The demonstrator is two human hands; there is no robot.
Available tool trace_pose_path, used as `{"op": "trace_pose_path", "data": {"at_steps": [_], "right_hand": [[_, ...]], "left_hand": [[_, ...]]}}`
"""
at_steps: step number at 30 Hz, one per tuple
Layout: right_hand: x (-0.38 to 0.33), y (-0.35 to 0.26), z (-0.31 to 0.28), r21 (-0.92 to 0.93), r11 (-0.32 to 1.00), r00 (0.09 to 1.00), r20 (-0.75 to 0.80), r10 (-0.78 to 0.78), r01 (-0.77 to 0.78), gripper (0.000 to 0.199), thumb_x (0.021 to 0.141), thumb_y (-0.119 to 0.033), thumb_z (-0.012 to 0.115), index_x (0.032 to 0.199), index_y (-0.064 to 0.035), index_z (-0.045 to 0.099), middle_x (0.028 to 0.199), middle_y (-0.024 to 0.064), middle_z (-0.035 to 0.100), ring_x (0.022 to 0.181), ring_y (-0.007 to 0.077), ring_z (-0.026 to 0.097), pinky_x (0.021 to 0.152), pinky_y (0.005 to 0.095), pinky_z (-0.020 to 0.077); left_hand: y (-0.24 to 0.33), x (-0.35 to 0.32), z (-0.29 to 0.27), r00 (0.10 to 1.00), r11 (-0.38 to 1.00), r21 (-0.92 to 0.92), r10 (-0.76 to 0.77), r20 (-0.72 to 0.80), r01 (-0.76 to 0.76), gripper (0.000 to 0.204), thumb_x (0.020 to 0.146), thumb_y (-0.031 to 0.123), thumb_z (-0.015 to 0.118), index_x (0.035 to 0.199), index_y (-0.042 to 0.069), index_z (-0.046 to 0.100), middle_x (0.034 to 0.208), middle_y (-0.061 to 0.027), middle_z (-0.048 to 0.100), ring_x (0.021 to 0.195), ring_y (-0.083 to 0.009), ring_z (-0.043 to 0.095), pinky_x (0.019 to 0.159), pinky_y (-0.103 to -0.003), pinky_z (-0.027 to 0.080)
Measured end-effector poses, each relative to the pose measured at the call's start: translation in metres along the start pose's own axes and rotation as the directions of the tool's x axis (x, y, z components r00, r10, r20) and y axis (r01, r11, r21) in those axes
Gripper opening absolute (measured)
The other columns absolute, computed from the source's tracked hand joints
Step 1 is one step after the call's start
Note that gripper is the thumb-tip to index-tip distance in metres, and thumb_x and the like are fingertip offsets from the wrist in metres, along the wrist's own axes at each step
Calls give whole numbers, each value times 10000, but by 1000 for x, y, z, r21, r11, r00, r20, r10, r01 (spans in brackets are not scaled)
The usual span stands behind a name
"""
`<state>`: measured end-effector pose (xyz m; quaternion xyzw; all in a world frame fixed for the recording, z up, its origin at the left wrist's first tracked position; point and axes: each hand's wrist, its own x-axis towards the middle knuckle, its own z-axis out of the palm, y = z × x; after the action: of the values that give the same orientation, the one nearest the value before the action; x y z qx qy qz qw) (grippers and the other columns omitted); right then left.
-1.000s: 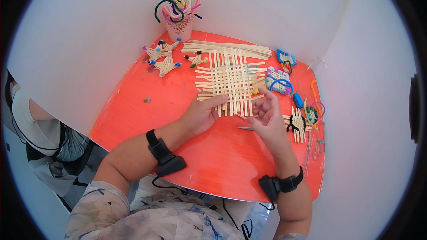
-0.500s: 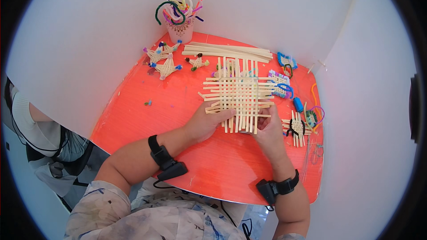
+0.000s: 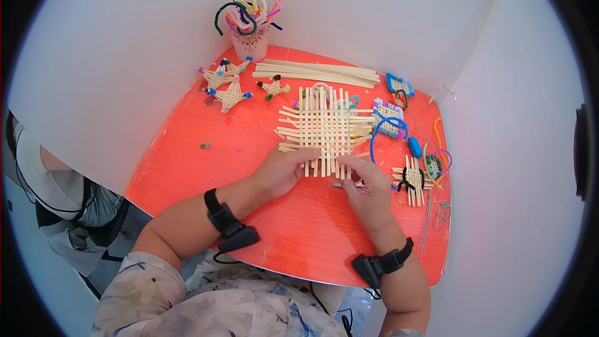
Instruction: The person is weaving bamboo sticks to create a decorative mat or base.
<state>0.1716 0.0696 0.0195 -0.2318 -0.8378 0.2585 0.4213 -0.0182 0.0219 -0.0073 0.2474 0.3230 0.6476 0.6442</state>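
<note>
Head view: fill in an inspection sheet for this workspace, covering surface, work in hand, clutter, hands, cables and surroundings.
Surface: glossy red table, small coloured scraps at left.
Job's things: flat woven mat of pale wooden strips, strip ends projecting around it.
Clutter: pale flat strip bundle at back; pink patterned cup of fuzzy coloured stems; small blue cylinder at right.
Hands: left hand grips the mat's near-left corner; right hand is at its near-right edge, grip unclear.
Cables: black cable below the left wrist's black strapped box.
Surroundings: white walls; another person at far left.
</note>
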Motion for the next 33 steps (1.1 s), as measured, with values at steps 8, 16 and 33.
{"op": "trace_pose_path", "data": {"at_steps": [8,16,33], "right_hand": [[-1,4,0,-46,999,999,-26,-24,23,287,735,86,631,987,-50,652,863,137,662,768,292,651,669,349,522],[-2,1,1,-60,998,998,-64,-24,20,239,752,70,638,957,-53,653,803,127,647,724,287,636,627,356,500],[-4,3,6,-19,1000,995,-103,11,-13,299,726,79,631,1003,-34,647,895,143,667,761,285,644,661,355,512]], "left_hand": [[-1,-6,4,991,997,47,54,123,-60,324,902,38,590,1220,12,530,1146,-95,629,1032,-159,618,893,-311,505],[-4,-10,4,984,971,193,119,132,-143,365,919,76,600,1266,8,511,1196,-80,614,1082,-137,588,935,-284,476],[-3,-7,6,985,987,100,113,127,-126,331,928,23,533,1257,-6,507,1186,-114,612,1070,-190,609,909,-339,509]]}}
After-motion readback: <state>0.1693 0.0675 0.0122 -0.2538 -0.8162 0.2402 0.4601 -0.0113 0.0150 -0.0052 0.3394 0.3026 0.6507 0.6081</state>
